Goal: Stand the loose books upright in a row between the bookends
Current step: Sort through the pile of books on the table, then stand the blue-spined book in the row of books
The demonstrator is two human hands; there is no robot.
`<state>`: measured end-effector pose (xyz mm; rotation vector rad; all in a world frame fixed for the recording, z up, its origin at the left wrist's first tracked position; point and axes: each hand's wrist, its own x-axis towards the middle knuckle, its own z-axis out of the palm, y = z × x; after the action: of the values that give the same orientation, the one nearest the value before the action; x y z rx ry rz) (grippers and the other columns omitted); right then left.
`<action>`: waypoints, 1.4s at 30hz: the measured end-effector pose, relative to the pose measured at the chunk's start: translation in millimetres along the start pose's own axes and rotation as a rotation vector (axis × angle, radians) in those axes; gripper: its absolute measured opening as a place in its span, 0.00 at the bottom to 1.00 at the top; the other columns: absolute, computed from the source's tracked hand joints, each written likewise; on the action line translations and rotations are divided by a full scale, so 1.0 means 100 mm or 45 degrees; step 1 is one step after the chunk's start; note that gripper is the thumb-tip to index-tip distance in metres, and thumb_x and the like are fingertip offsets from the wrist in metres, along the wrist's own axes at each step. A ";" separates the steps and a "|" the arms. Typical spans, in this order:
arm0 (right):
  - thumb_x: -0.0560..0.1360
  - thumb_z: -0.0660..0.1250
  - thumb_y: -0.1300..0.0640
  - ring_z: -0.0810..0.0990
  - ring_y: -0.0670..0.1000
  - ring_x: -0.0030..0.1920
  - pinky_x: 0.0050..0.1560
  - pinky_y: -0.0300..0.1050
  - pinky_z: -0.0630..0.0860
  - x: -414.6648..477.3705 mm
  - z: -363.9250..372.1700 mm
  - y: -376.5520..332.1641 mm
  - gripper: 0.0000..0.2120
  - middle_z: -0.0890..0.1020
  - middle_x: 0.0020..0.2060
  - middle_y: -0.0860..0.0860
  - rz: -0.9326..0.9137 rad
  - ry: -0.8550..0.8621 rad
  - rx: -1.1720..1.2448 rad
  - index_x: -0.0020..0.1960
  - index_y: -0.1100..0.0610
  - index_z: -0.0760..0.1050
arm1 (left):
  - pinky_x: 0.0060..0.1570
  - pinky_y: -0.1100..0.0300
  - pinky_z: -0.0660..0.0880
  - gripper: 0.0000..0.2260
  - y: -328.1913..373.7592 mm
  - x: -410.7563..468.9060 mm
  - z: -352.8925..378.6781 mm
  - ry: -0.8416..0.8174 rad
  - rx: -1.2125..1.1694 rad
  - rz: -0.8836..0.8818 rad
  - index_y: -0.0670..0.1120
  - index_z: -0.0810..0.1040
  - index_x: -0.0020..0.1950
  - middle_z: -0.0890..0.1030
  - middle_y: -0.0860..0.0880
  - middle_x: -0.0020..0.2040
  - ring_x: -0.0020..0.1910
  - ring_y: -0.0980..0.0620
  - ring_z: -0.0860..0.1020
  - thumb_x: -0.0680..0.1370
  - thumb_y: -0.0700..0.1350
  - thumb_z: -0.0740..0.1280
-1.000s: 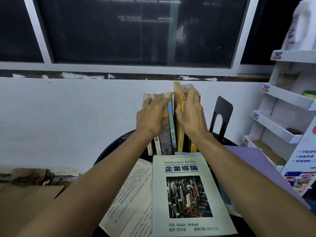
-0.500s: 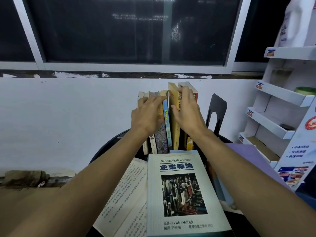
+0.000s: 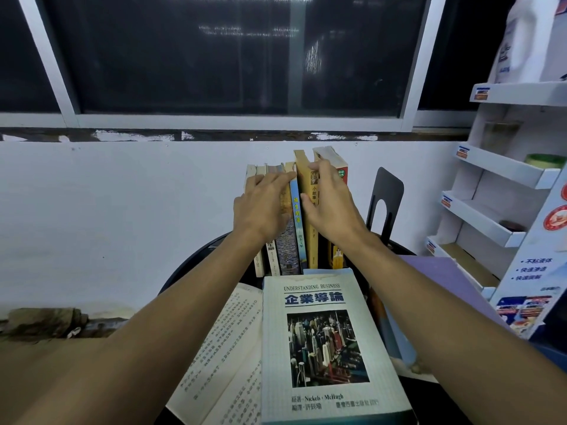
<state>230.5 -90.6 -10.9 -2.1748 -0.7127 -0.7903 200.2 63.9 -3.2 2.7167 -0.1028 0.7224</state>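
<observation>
**Both hands on the upright row**

At centre frame I see the row of books [image 3: 288,246] standing upright on the black round table [image 3: 196,265]. My left hand [image 3: 264,207] lies flat, fingers straight, pressing their spines. My right hand [image 3: 329,204] grips the tall yellow book [image 3: 311,240], thumb on its left edge. The black bookend [image 3: 385,200] stands apart, right of them. A business textbook [image 3: 325,348] lies flat at lower centre.

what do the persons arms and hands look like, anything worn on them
Both are bare: the left hand and right hand have no gloves, and no rings show on the fingers. The left forearm and right forearm are uncovered as far as the frame shows, with no sleeves and no watch or band at either wrist.
</observation>
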 end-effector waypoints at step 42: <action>0.73 0.62 0.27 0.75 0.54 0.56 0.55 0.53 0.77 -1.33 -0.51 -0.10 0.37 0.66 0.66 0.53 0.371 -1.131 -0.499 0.69 0.54 0.67 | 0.70 0.43 0.71 0.38 -0.29 -1.49 0.22 -0.540 -0.259 -0.246 0.53 0.63 0.80 0.77 0.50 0.68 0.69 0.47 0.73 0.74 0.66 0.70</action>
<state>119.1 -156.2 -71.9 -2.9065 -0.6484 0.2634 86.2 82.0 -103.5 2.5923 -0.0096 0.0706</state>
